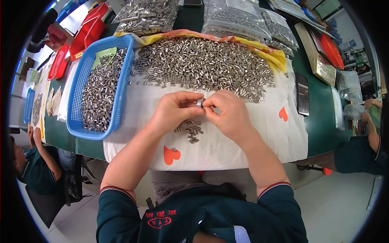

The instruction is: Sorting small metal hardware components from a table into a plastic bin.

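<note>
My left hand (pixel 174 111) pinches a small shiny metal ring-like piece (pixel 199 103) between thumb and fingertips, over the white cloth. My right hand (pixel 229 113) meets it from the other side, thumb and forefinger pressed together against the piece; whatever sits between those fingertips is too small and hidden to name. Just below both hands lies a little group of short metal cylinders (pixel 193 132). Beyond them spreads a large heap of the same cylinders (pixel 202 60). One cylinder (pixel 174 149) lies apart on a red heart printed on the cloth.
A blue plastic basket (pixel 73 101) of metal cylinders stands at the left. Bags of metal parts (pixel 148 16) and clear bags (pixel 237 18) line the back. A yellow-red cloth roll (pixel 277 60) borders the heap. A phone (pixel 302 93) lies right. Co-workers sit at both sides.
</note>
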### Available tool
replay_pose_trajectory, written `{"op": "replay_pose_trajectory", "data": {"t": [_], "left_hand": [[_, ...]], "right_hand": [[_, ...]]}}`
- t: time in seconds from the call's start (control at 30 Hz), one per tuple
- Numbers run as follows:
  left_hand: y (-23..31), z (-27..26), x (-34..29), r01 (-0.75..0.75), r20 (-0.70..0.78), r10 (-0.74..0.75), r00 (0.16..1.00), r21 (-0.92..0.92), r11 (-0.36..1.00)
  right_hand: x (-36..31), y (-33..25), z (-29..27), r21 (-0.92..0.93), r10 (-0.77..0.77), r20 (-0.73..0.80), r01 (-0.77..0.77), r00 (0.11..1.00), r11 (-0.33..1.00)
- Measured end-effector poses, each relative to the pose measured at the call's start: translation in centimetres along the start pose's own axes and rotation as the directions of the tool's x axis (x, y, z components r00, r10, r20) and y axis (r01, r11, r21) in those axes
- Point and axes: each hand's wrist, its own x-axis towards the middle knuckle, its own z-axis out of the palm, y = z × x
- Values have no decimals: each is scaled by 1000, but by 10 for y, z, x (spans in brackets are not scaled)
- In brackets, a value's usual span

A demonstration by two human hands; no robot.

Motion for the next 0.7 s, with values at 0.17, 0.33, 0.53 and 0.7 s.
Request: {"op": "replay_pose_trajectory", "data": {"t": [0.17,0.33,0.53,0.7], "left_hand": [[6,-1,-2,29,53,-25,998,-76,997],[9,-1,-3,61,122,-60,991,-10,998],[19,-1,-10,107,235,-126,964,92,990],[18,0,-12,-31,363,-66,929,254,967]], "right_hand": [[2,4,-16,299,246,217,-304,945,904],[4,5,-19,322,321,327,-424,889,846],[5,33,-40,-24,287,136,-286,948,958],[1,35,-31,-319,214,151,-158,965,935]]}}
